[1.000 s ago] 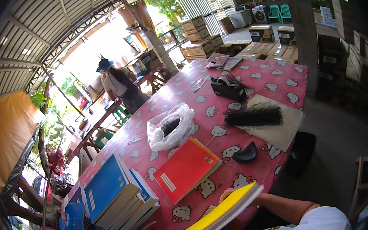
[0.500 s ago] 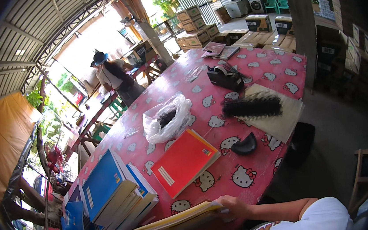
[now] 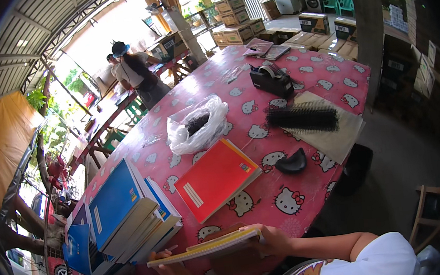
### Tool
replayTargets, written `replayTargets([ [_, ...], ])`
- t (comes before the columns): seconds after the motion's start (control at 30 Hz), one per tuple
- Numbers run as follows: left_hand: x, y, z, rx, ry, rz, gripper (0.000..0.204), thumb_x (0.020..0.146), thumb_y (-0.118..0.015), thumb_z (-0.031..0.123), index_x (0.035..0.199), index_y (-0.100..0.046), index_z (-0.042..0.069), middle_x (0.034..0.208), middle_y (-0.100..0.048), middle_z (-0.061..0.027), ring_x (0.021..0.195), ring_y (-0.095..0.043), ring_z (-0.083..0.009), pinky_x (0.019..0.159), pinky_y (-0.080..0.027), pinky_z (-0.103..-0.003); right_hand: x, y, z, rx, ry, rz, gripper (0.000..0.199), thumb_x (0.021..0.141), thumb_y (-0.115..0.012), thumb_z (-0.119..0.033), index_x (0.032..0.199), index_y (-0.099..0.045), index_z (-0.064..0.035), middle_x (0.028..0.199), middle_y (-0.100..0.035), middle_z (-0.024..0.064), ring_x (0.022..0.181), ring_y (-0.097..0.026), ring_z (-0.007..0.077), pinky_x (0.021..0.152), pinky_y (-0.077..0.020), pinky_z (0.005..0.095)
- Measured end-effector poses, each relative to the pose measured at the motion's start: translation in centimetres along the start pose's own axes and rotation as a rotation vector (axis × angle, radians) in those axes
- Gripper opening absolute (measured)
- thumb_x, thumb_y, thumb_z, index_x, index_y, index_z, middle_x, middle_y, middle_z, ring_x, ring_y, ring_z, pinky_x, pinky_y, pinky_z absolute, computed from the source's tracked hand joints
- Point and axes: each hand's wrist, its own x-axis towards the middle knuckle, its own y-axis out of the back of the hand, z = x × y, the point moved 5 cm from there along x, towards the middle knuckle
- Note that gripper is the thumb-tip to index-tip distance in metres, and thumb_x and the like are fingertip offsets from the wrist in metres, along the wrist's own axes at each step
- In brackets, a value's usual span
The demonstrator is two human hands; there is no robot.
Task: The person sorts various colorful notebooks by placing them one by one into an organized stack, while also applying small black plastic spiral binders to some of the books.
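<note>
Both my hands hold a thin yellow-edged notebook [image 3: 209,246] flat just above the near edge of the red patterned table [image 3: 298,71]. My right hand [image 3: 273,238] grips its right end. My left hand [image 3: 170,265] is under its left end, partly hidden by the book. Just beyond it lies a red notebook [image 3: 214,178]. To the left is a leaning stack of blue-covered books [image 3: 124,210].
On the table are a white plastic bag [image 3: 197,125] with dark contents, a black tape dispenser [image 3: 271,79], black comb bindings [image 3: 303,118] on a tan sheet [image 3: 336,137], and a small black object [image 3: 292,162]. A person [image 3: 137,74] stands at the far end. Cardboard boxes [image 3: 237,11] are stacked behind.
The yellow-edged notebook has dropped from a tilted, raised position to lie nearly flat and lower, close to the table's near edge. My right hand has come round to its right end.
</note>
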Motion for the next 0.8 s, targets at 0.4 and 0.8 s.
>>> replayTargets([
  [0.4,1.7,0.6,1.5,-0.031,0.07,0.203,0.038,0.087,-0.058,0.035,0.11,-0.051,0.006,0.088,-0.048,-0.0032,0.09,-0.047,-0.0161,0.084,-0.04,-0.032,8.8,17.7,5.5,-0.088,-0.143,0.354,0.017,0.086,-0.058,-0.011,0.101,-0.062,-0.0051,0.107,-0.062,0.0136,0.082,-0.063,0.0203,0.066,-0.0498,0.0319],
  [0.8,2.0,0.1,1.9,-0.18,0.122,0.188,0.034,0.083,-0.064,0.025,0.106,-0.054,0.004,0.082,-0.051,-0.0028,0.084,-0.047,-0.014,0.082,-0.036,-0.03,8.5,26.8,15.5,-1.337,-0.599,-0.051,0.025,0.073,-0.073,-0.029,0.091,-0.061,-0.0154,0.094,-0.059,0.005,0.098,-0.051,0.0258,0.074,-0.0396,0.0453],
])
